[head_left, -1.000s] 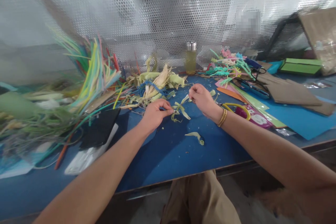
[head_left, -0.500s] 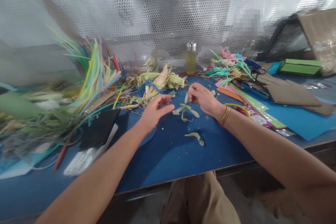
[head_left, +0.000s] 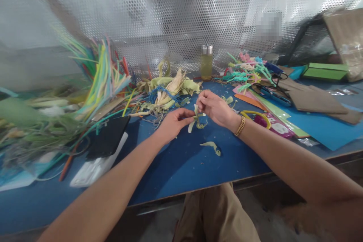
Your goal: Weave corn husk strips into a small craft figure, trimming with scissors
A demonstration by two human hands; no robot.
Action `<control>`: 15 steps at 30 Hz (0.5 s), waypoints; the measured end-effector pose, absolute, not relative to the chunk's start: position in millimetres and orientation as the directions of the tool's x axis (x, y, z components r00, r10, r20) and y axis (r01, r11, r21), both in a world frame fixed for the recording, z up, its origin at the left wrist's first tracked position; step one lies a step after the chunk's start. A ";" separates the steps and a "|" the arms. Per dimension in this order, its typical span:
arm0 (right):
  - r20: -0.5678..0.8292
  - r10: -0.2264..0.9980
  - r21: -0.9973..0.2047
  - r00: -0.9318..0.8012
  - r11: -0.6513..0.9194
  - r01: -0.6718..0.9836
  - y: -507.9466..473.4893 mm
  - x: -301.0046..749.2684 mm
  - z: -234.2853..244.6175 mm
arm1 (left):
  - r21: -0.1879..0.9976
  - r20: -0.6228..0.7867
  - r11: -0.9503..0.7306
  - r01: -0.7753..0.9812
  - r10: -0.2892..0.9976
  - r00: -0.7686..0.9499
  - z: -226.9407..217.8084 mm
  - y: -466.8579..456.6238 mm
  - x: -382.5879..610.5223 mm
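Between my hands, just above the blue table (head_left: 181, 170), is a small piece of crossed pale green corn husk strips (head_left: 191, 126) with its ends curling down. My right hand (head_left: 214, 107), a gold bracelet at its wrist, pinches the top of this piece. My left hand (head_left: 177, 121) reaches in from the left, thumb and forefinger closed on its side; the fingertips partly hide the middle. One loose curled husk strip (head_left: 211, 146) lies on the table nearer to me.
Behind my hands is a heap of dried corn husks (head_left: 170, 87) with blue yarn. Pipe cleaners (head_left: 103, 79) and a black phone-like slab (head_left: 107, 140) are on the left. At the right lie yellow-handled scissors (head_left: 265, 118), coloured paper and cardboard (head_left: 314, 98). A bottle (head_left: 207, 64) stands behind.
My left hand has moved right and its fingers have closed on the husk piece. My right hand has shifted slightly left, and the piece has turned, its strips now hanging closer together.
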State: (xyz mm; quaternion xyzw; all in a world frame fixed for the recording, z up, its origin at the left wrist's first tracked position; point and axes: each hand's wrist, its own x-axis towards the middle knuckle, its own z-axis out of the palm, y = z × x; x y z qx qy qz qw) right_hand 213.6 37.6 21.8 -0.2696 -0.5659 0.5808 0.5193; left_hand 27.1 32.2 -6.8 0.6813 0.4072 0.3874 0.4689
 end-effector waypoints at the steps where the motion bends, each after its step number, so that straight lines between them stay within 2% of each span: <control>1: 0.279 0.909 -0.936 -0.310 0.186 -0.297 37.3 213.2 21.8 | 0.959 0.148 -0.223 0.173 0.920 0.362 -7.4 31.9 27.6; 7: 0.309 0.896 -0.932 -0.318 0.219 -0.289 36.4 210.1 19.9 | 0.964 0.170 -0.226 0.140 0.929 0.328 -7.8 28.8 31.9; 10: 0.336 0.899 -0.933 -0.281 0.277 -0.230 36.8 210.5 18.4 | 0.971 0.167 -0.207 0.120 0.945 0.280 -4.3 26.3 32.7; 13: 0.443 0.868 -0.891 -0.225 0.454 -0.005 35.1 213.2 17.8 | 0.976 0.174 -0.196 0.096 0.964 0.201 -1.6 26.4 31.5; 15: 0.546 0.800 -0.775 -0.250 0.595 0.212 32.4 214.6 17.8 | 0.977 0.177 -0.193 0.090 0.971 0.162 -1.3 27.5 30.2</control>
